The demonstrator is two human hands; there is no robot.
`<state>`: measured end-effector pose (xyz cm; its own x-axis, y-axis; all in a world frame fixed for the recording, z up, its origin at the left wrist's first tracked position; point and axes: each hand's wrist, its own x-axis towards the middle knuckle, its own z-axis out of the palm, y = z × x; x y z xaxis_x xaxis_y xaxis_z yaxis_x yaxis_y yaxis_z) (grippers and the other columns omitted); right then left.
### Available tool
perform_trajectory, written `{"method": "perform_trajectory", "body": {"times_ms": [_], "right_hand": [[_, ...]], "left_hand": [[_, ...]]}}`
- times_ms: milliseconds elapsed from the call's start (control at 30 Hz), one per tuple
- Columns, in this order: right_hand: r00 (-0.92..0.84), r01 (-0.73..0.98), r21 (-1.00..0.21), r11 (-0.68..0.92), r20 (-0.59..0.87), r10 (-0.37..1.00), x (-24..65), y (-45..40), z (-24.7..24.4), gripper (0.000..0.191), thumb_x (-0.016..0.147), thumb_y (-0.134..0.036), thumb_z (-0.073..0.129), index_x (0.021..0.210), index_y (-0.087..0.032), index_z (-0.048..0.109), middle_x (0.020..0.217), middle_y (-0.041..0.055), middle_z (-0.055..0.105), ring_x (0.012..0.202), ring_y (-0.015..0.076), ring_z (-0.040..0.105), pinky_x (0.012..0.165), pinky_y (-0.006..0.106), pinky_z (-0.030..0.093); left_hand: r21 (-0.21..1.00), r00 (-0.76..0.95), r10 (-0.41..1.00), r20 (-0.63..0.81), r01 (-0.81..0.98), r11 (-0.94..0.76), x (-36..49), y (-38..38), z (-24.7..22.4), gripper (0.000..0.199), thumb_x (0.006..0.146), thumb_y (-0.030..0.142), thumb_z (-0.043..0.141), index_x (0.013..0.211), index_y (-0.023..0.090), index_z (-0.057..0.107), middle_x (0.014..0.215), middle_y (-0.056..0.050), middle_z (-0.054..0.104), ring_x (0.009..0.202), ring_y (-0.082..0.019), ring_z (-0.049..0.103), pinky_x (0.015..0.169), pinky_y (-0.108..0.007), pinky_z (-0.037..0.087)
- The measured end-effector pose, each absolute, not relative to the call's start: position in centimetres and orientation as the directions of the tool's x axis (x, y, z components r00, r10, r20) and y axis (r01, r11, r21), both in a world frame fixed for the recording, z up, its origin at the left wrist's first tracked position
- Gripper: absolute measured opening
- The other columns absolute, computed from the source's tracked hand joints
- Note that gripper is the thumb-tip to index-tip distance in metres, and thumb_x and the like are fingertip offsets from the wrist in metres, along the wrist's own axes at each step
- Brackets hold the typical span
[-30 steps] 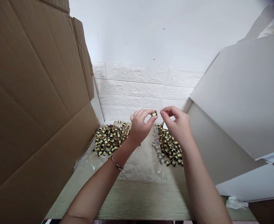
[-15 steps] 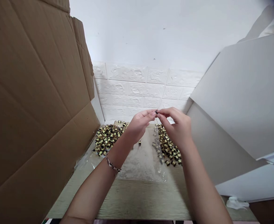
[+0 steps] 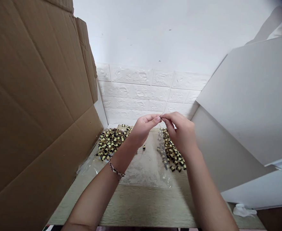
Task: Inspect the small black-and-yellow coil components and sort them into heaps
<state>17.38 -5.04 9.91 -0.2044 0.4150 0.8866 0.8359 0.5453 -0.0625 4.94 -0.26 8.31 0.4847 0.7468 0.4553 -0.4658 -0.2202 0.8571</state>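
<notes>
My left hand (image 3: 142, 129) and my right hand (image 3: 181, 130) meet fingertip to fingertip above the plastic sheet. Between the left thumb and fingers is a small transformer coil (image 3: 160, 117), mostly hidden, with a dark bit and thin wire showing. The right thumb and forefinger pinch at its wire side. Below on the left lies a pile of small yellow-and-black coils (image 3: 111, 142) with copper-coloured leads. A second pile of coils (image 3: 173, 152) lies under the right hand and wrist. One single coil (image 3: 144, 147) rests between the piles.
A clear plastic bag (image 3: 145, 173) lies flat on the wooden table (image 3: 145, 205). A tall cardboard panel (image 3: 40, 106) stands at left, white panels (image 3: 249, 106) at right, and a white brick-patterned wall (image 3: 136, 93) behind. Crumpled white material (image 3: 244, 210) sits at lower right.
My right hand has shifted slightly and its fingers have closed in nearer the left fingertips. The coil's dark body shows less than before. The piles stay as they were.
</notes>
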Motion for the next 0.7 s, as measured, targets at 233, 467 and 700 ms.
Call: {"method": "perform_trajectory", "body": {"times_ms": [233,467,700], "right_hand": [[-0.167,0.844,-0.058,0.533,0.916,0.364,16.6,-4.6,9.4,0.012,0.080,-0.012,0.048,0.081,-0.018,0.058,0.075,0.0018,0.062,0.072,0.0119,0.056,0.065,0.022,0.044],[-0.166,0.815,-0.119,0.568,0.890,0.425,17.4,-4.6,9.8,0.011,0.080,-0.013,0.048,0.079,-0.019,0.057,0.074,0.0001,0.061,0.071,0.0105,0.056,0.063,0.021,0.043],[-0.166,0.829,-0.098,0.551,0.897,0.409,17.5,-5.2,10.2,0.010,0.079,-0.014,0.049,0.083,-0.019,0.057,0.078,0.0009,0.063,0.073,0.0103,0.057,0.065,0.021,0.043]], "left_hand": [[0.861,0.414,0.765,0.494,-0.357,-0.364,4.3,-0.2,8.8,0.022,0.074,0.029,0.058,0.085,0.012,0.066,0.084,-0.007,0.065,0.088,-0.018,0.055,0.085,-0.031,0.038],[0.871,0.458,0.752,0.473,-0.370,-0.323,4.5,-0.6,8.8,0.022,0.076,0.027,0.056,0.089,0.012,0.065,0.087,-0.006,0.064,0.090,-0.016,0.054,0.087,-0.029,0.037],[0.888,0.520,0.759,0.392,-0.431,-0.163,4.6,-0.8,8.9,0.020,0.076,0.029,0.056,0.091,0.018,0.064,0.095,-0.004,0.062,0.094,-0.014,0.051,0.084,-0.024,0.035]]}}
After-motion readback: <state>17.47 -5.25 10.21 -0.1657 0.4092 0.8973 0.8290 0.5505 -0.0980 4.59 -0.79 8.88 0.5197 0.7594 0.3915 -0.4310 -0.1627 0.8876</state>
